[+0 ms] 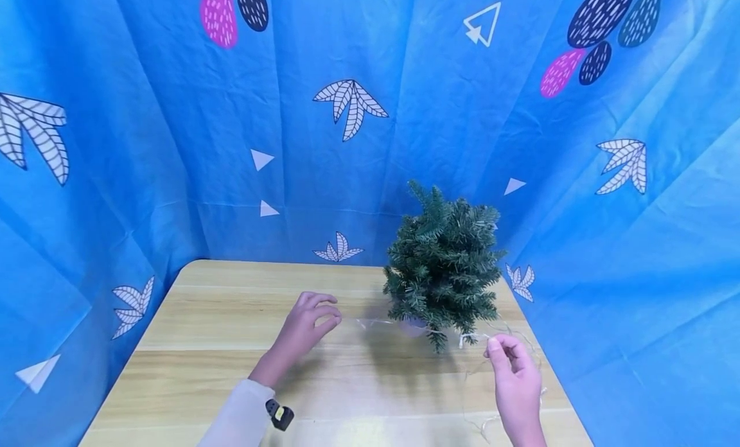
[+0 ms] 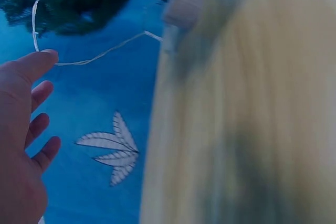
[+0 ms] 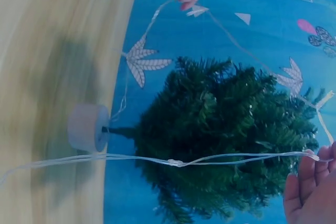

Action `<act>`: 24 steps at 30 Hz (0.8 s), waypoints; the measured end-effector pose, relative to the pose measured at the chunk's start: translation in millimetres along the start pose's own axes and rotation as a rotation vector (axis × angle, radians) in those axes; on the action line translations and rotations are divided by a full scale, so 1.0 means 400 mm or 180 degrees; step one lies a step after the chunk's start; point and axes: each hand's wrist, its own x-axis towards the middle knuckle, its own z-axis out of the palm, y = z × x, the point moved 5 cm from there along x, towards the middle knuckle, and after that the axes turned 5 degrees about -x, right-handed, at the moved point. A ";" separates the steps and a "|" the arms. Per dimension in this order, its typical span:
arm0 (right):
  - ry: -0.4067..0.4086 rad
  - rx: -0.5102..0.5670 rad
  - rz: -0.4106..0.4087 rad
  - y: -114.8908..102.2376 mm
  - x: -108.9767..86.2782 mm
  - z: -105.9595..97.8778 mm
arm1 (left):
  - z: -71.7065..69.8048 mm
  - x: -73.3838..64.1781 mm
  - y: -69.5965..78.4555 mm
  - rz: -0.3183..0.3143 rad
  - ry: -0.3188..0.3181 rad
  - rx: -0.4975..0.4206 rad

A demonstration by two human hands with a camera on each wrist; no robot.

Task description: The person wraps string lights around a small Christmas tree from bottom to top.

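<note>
A small artificial Christmas tree (image 1: 442, 264) stands at the right of the table, with a round pale base (image 3: 86, 127) under its short trunk. My left hand (image 1: 309, 325) is left of the tree and pinches a thin, clear-wired light string (image 2: 100, 56) at its fingertips. Right of the tree and nearer to me, my right hand (image 1: 514, 376) pinches the same string between thumb and fingers. From hand to hand the wire runs in front of the tree. More of the string (image 3: 142, 157) hangs from the right hand. Small white bulbs or ends show along it.
The wooden table (image 1: 231, 344) has a light grain. A blue patterned cloth (image 1: 341, 177) hangs behind it and along both sides. Loose wire (image 1: 485, 424) trails near the table's right side, below the right hand. A dark band (image 1: 280, 415) is on the left wrist.
</note>
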 end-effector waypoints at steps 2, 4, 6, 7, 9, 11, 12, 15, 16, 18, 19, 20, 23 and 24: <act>0.0058 0.0000 -0.0044 -0.004 0.003 -0.006 | -0.012 0.015 0.015 0.0059 0.0102 -0.0039; 0.0128 0.0049 -0.0076 -0.006 0.006 -0.012 | -0.020 0.027 0.027 0.0111 0.0182 -0.0055; 0.0180 0.0140 -0.0108 -0.009 0.008 -0.017 | -0.025 0.037 0.037 0.0139 0.0238 -0.0089; 0.0215 0.0188 -0.0116 -0.010 0.009 -0.021 | -0.027 0.042 0.042 0.0144 0.0259 -0.0090; 0.0282 0.0296 -0.0202 -0.014 0.011 -0.027 | -0.030 0.052 0.051 0.0150 0.0292 -0.0128; 0.0348 0.0375 -0.0366 -0.021 0.013 -0.034 | -0.036 0.063 0.060 0.0137 0.0326 -0.0190; 0.0386 0.0409 -0.0464 -0.024 0.015 -0.037 | -0.039 0.068 0.065 0.0128 0.0339 -0.0213; 0.0496 0.0513 -0.0726 -0.032 0.019 -0.049 | -0.049 0.089 0.083 0.0129 0.0390 -0.0270; 0.0523 0.0571 -0.0781 -0.032 0.021 -0.053 | -0.052 0.098 0.089 0.0129 0.0401 -0.0286; 0.0575 0.0683 -0.0826 -0.031 0.025 -0.062 | -0.056 0.113 0.103 0.0156 0.0436 -0.0297; 0.0601 0.0743 -0.0815 -0.029 0.028 -0.066 | -0.057 0.121 0.109 0.0180 0.0454 -0.0305; 0.0624 0.0798 -0.0797 -0.027 0.030 -0.070 | -0.058 0.129 0.116 0.0209 0.0469 -0.0319; 0.0705 0.0925 -0.0699 -0.021 0.038 -0.084 | -0.059 0.151 0.137 0.0324 0.0518 -0.0335; 0.0737 0.0938 -0.0654 -0.019 0.041 -0.088 | -0.059 0.158 0.143 0.0364 0.0531 -0.0334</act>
